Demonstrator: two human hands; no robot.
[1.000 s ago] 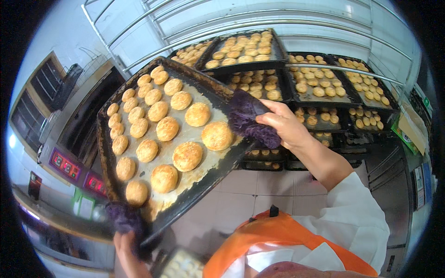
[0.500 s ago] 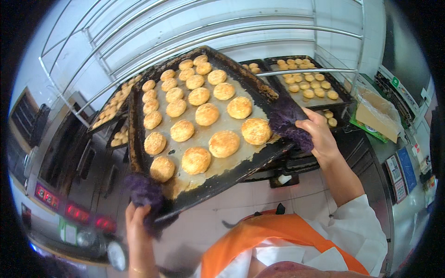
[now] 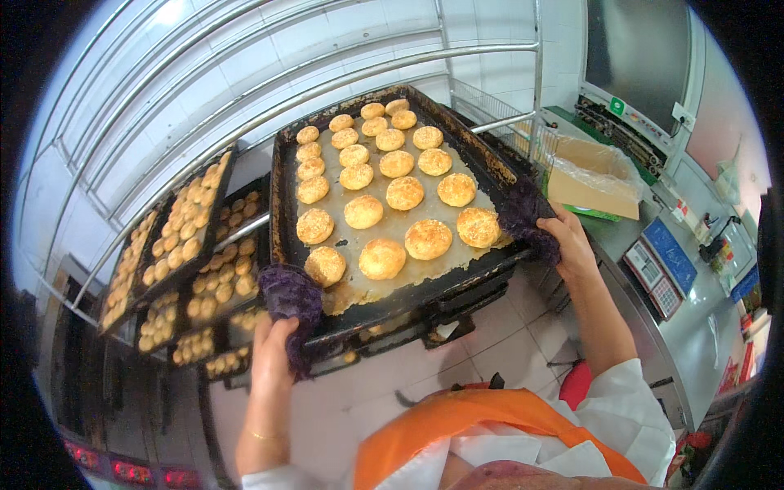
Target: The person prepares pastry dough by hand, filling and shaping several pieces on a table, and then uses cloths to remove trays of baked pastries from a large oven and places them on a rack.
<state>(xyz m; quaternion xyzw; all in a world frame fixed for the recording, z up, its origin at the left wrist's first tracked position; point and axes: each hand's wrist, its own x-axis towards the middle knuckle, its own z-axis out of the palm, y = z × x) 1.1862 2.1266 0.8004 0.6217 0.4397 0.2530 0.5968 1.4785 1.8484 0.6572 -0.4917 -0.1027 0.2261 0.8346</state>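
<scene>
A black, worn baking tray (image 3: 279, 184) is held before me, tilted, its far end reaching over a rack rail. Rows of round golden pastries (image 3: 404, 193) sit on its lining paper (image 3: 363, 304). At its near left corner my left hand (image 3: 273, 347) is closed on the tray through a crumpled dark purple cloth (image 3: 292, 300). A second purple cloth (image 3: 523, 214) covers the right edge, where my right hand (image 3: 567, 238) grips through it. Both cloths hide some of my fingers.
Metal rails of a tall rack (image 3: 327, 86) curve behind the tray. Several trays of pastries (image 3: 188, 216) are stacked at the left. On the right counter (image 3: 694, 343) stand a plastic-lined cardboard box (image 3: 596, 188) and a device with a keypad (image 3: 653, 269). Red displays (image 3: 131, 472) glow at lower left.
My view has swung rightward, bringing more of the counter into sight. The held tray now appears more level, and the loaded trays on the rack appear farther left. Both hands keep their grip.
</scene>
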